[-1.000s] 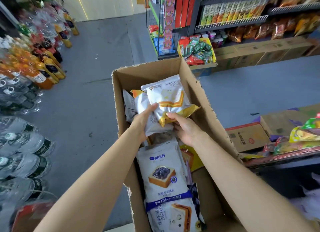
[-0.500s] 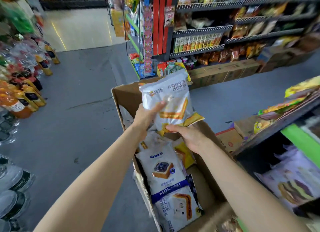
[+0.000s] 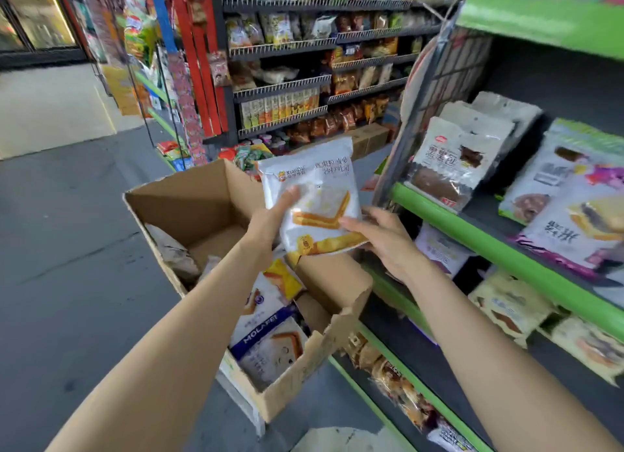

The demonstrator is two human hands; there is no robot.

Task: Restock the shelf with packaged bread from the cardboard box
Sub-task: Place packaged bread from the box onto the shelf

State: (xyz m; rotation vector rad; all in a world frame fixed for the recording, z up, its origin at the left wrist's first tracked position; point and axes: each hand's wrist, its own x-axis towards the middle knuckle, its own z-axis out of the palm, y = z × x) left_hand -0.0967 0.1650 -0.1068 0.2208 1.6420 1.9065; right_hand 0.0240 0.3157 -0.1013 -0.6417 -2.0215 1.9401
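Note:
A white bread packet with yellow trim is held upright above the open cardboard box. My left hand grips its left side and my right hand holds its lower right corner. The packet hangs just left of the green-edged shelf. Inside the box lie more bread packets, among them a white and blue one. The shelf at the right holds several bread packets standing on its upper tier.
The box stands on the grey floor of an aisle. Lower shelf tiers at the right hold more packaged bread. Across the aisle stand snack racks and brown cartons.
Both hands have lifted the white packet out of the box and carried it up and to the right, towards the green-edged shelf. My view has swung right onto the shelf.

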